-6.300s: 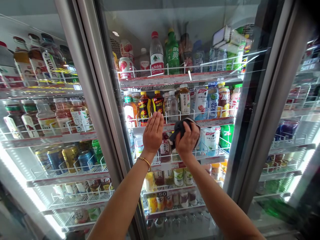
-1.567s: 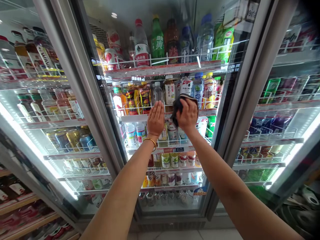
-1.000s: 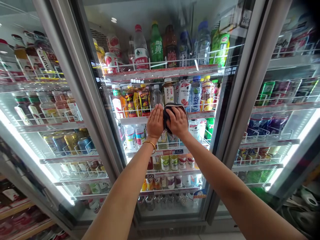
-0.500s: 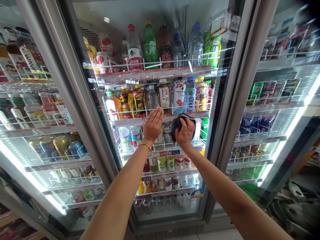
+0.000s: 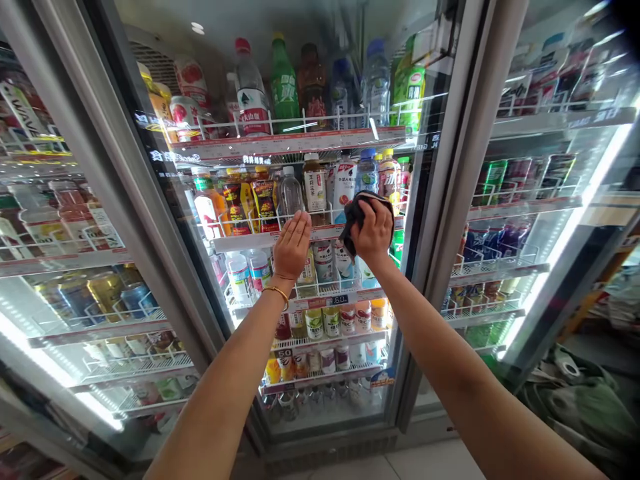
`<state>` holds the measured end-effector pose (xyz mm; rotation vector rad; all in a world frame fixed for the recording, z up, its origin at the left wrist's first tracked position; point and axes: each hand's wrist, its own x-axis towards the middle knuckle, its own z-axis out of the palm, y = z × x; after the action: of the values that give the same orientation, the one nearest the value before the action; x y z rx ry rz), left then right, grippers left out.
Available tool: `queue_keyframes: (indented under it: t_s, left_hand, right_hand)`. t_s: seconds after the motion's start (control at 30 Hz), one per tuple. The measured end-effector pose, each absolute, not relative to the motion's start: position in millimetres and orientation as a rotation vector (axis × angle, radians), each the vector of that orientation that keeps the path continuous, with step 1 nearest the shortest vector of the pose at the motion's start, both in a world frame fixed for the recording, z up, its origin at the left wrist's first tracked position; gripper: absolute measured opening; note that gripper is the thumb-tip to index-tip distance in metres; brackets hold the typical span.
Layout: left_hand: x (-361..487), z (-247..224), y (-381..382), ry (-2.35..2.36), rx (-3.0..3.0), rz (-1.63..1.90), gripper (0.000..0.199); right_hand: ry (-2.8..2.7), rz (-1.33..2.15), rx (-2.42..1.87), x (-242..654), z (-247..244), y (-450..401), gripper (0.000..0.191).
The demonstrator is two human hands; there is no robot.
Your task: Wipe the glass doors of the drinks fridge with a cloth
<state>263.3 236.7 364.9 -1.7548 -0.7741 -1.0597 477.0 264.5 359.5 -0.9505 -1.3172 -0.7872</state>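
Note:
My left hand (image 5: 293, 245) lies flat on the glass door (image 5: 320, 20) of a drinks fridge, its fingers straight and side by side. A gold bangle (image 5: 276, 291) circles that wrist. To its right, my right hand (image 5: 375, 230) presses a dark cloth (image 5: 352, 223) against the same pane, fingers bent over it. Behind the glass, a clear bottle (image 5: 290, 190) stands just above my left fingertips. The cloth and right hand partly cover a blue-capped bottle (image 5: 368, 175) and a pale carton-like bottle (image 5: 345, 180).
Metal door frames (image 5: 463, 200) run down both sides of this pane. Neighbouring fridge sections hold cans (image 5: 107, 297) and more bottles (image 5: 37, 220). At the lower right lies a green bag-like heap (image 5: 580, 407). Pale floor tiles (image 5: 400, 460) show below the door.
My right hand has slid the cloth upward and slightly right across the glass. My left hand keeps its place on the pane. The whole view has shifted a little.

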Motion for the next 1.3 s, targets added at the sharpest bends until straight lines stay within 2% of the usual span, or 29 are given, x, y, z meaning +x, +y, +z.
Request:
queue_keyframes:
  t_s: [0.3,0.5,0.7,0.9,1.1,1.3]
  left_hand:
    - [340,334,242,-0.84,-1.764,-1.144,0.051]
    - [347,324,250,-0.885,-1.779,-1.152,0.054]
    - [347,323,252,-0.876,-1.755,-1.131,0.058]
    - [349,323,252,-0.856,-1.709,-1.099,0.06]
    - [349,324,251,-0.864,-1.729,-1.112,0.056]
    - [348,323,249,-0.885,-1.749,-1.107,0.056]
  right_hand:
    - [-1.292,-0.758,-0.937,480,301,258,0.044]
    - [-1.638,-0.906,-0.82,499,326,269,0.04]
    - [-1.357,-0.878,-0.907,527,351,277,0.041]
    - [-1.153,-0.751,-0.974,527,335,273,0.042]
    - [-1.166,-0.876,-0.912,492,294,263,0.044]
    - [-1.459,-1.019,-0.74,502,326,269,0.04]
